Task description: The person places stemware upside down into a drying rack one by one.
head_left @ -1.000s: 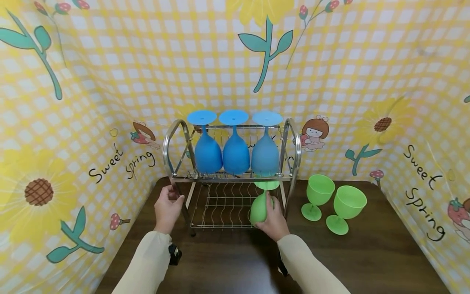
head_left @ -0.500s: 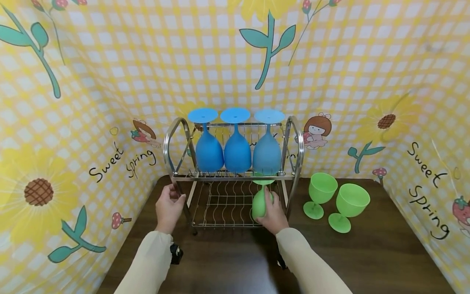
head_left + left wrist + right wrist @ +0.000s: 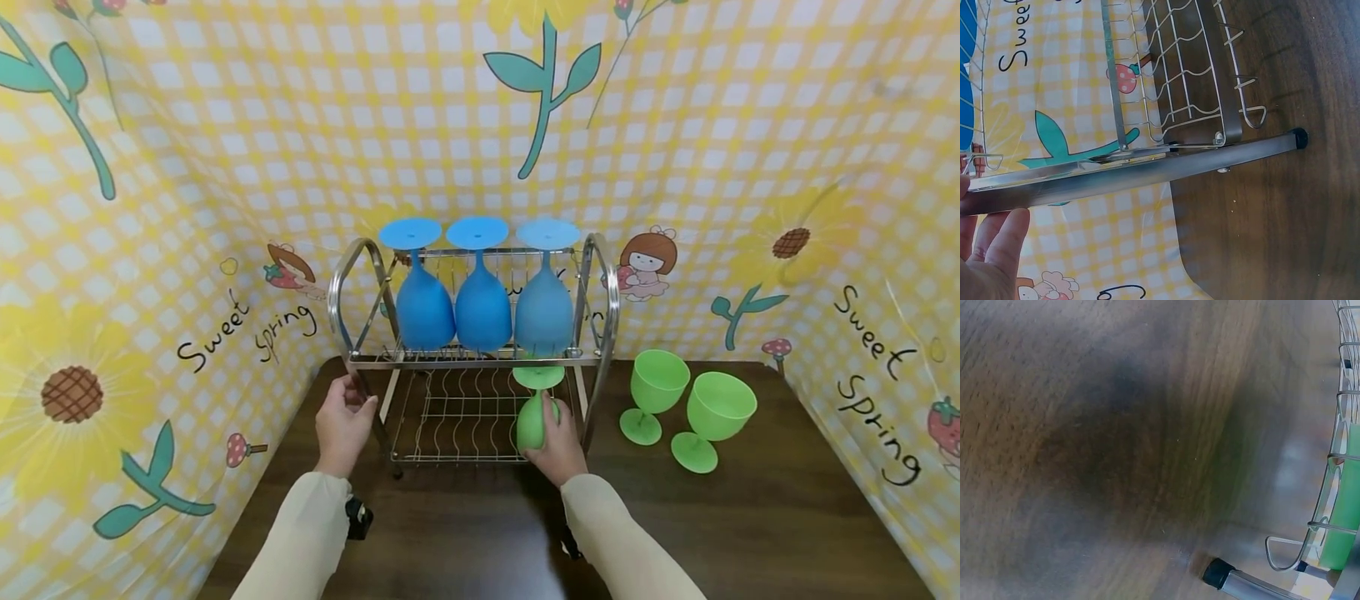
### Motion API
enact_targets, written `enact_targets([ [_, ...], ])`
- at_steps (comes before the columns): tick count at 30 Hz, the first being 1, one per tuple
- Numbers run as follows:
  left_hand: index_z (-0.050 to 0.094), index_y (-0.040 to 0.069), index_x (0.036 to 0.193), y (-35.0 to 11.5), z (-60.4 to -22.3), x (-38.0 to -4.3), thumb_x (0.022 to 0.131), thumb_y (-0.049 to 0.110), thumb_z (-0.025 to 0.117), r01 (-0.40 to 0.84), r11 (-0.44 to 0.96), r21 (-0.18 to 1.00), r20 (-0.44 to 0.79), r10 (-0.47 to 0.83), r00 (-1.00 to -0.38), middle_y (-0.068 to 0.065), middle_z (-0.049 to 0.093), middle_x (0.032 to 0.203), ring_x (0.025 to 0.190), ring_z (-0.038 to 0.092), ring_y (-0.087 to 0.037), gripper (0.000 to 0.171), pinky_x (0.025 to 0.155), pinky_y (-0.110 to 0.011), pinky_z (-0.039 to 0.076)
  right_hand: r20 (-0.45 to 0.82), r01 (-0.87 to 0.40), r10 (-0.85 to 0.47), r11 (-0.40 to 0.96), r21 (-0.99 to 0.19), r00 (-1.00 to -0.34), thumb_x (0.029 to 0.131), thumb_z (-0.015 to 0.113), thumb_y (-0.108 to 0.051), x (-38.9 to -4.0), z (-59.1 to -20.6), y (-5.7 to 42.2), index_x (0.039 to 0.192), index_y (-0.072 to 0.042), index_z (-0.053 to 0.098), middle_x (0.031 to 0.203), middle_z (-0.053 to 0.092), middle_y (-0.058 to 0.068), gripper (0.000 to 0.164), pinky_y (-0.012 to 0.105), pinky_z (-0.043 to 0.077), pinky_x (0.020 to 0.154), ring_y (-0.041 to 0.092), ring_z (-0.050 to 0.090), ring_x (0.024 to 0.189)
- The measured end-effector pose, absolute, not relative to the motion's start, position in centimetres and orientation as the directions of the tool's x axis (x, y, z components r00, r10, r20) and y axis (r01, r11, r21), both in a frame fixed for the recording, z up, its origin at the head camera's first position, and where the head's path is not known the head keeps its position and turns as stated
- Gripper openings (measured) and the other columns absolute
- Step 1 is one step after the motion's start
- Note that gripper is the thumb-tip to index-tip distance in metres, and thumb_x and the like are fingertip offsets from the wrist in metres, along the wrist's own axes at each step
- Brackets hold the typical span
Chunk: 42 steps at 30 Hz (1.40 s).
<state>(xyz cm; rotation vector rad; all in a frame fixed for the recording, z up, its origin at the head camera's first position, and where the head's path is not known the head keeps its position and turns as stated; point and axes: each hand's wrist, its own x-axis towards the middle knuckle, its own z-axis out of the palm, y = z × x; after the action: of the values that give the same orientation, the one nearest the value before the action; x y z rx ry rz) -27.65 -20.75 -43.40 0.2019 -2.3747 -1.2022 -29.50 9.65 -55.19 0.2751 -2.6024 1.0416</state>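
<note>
In the head view my right hand (image 3: pixel 557 442) holds a green goblet (image 3: pixel 531 423) by its bowl. The goblet is upside down at the right end of the lower tier of a metal dish rack (image 3: pixel 480 364), its foot just below the upper tier. The right wrist view shows part of the green goblet (image 3: pixel 1342 512) behind the rack's wires; the hand itself is out of that view. At the rack's left post (image 3: pixel 1116 177), my left hand (image 3: pixel 997 256) grips the metal with thumb and fingers on either side.
Upside down on the upper tier stand three blue goblets (image 3: pixel 483 308). Two more green goblets (image 3: pixel 660 382) stand upright on the brown table (image 3: pixel 465 533), right of the rack. A yellow checked cloth (image 3: pixel 420 125) hangs behind and at both sides.
The green goblet's foot has come out slightly from under the upper tier and shows more fully. My left hand has stayed on the post.
</note>
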Motion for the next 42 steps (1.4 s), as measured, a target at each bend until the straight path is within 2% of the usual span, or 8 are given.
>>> enact_targets([
  [9,0.049,-0.002,0.125,-20.9,-43.3,-27.3,0.09,0.007,0.063,0.058,0.607,0.792,0.304,-0.311,-0.9,-0.025,0.061,0.105,0.092,0.062,-0.04,0.038,0.079,-0.052,0.046,0.351,-0.293,-0.076,0.728,-0.62,-0.933,0.074,0.082,-0.011,-28.4,-54.9,9.7,0.145,0.004,0.029,0.138,0.033,0.03,0.09,0.058,0.046,0.085,0.048,0.042,0.12],
  [19,0.049,-0.002,0.126,-20.7,-43.5,-27.4,0.091,0.008,0.062,0.047,0.613,0.788,0.293,-0.306,-0.906,-0.025,0.061,0.106,0.092,0.062,-0.039,0.038,0.079,-0.052,0.047,0.417,-0.327,-0.063,0.729,-0.601,-0.907,0.076,0.08,-0.006,-27.4,-54.9,9.7,0.145,0.004,0.031,0.145,0.035,0.026,0.085,0.057,0.042,0.093,0.043,0.04,0.127],
  [30,0.051,-0.001,0.122,-20.6,-43.6,-27.6,0.09,0.008,0.063,0.053,0.61,0.791,0.304,-0.316,-0.899,-0.024,0.061,0.104,0.091,0.062,-0.039,0.036,0.084,-0.053,0.043,0.464,-0.341,-0.074,0.779,-0.526,-0.883,0.078,0.079,-0.009,-27.2,-55.1,9.8,0.141,-0.004,0.044,0.143,0.038,0.025,0.073,0.055,0.05,0.081,0.044,0.045,0.122],
  [34,0.051,-0.002,0.122,-20.6,-43.5,-27.5,0.09,0.008,0.063,0.056,0.607,0.793,0.303,-0.313,-0.9,-0.025,0.061,0.105,0.092,0.063,-0.04,0.036,0.084,-0.053,0.044,0.48,-0.346,-0.078,0.792,-0.502,-0.874,0.079,0.078,-0.01,-27.1,-55.2,9.8,0.142,-0.004,0.044,0.142,0.038,0.027,0.072,0.056,0.049,0.082,0.044,0.044,0.124],
  [38,0.05,-0.003,0.124,-20.6,-43.5,-27.3,0.091,0.007,0.062,0.047,0.616,0.786,0.296,-0.309,-0.904,-0.026,0.061,0.105,0.092,0.062,-0.04,0.036,0.081,-0.053,0.046,0.571,-0.428,-0.127,0.793,-0.432,-0.811,0.079,0.076,-0.011,-26.4,-55.5,9.7,0.138,0.002,0.045,0.138,0.04,0.031,0.068,0.06,0.042,0.093,0.048,0.039,0.127],
  [42,0.049,-0.004,0.124,-20.7,-43.4,-27.3,0.092,0.007,0.062,0.065,0.628,0.776,0.309,-0.289,-0.906,-0.026,0.061,0.103,0.091,0.062,-0.04,0.036,0.078,-0.052,0.048,0.732,-0.566,-0.18,0.759,-0.322,-0.657,0.07,0.08,-0.005,-24.8,-56.3,10.5,0.128,0.007,0.053,0.13,0.047,0.032,0.066,0.061,0.038,0.095,0.05,0.042,0.122],
])
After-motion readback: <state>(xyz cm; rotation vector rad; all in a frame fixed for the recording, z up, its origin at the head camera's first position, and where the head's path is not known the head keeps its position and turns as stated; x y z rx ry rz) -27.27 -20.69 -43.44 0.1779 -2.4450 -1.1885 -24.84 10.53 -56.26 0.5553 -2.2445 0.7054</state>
